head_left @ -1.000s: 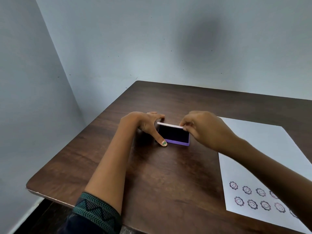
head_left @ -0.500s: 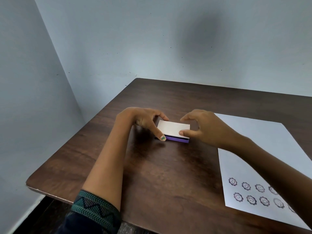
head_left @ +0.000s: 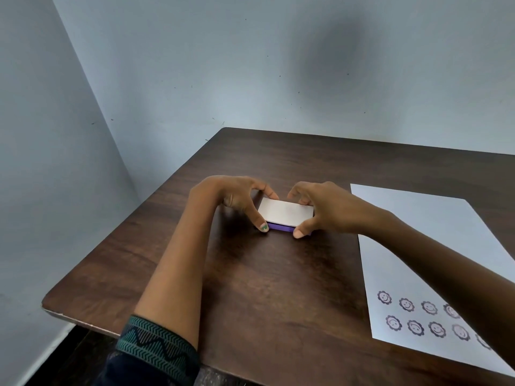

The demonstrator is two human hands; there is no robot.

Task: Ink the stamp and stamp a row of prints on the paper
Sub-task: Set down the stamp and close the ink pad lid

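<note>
A small ink pad (head_left: 285,215) with a white lid and a purple base lies shut on the brown table (head_left: 278,288). My left hand (head_left: 239,199) grips its left end with thumb and fingers. My right hand (head_left: 323,210) grips its right end, thumb at the front corner. A white paper (head_left: 434,240) lies to the right, with two rows of round smiling-face prints (head_left: 418,316) near its front edge. My right forearm covers part of the prints. No stamp is in view.
The table stands in a corner, with pale walls behind and to the left. Its left edge (head_left: 83,274) and front left corner are close to my left arm.
The ink pad's lid has gone from raised, with the dark pad showing, to flat and shut. My right hand moved from the lid's edge to grip the pad's right end.
</note>
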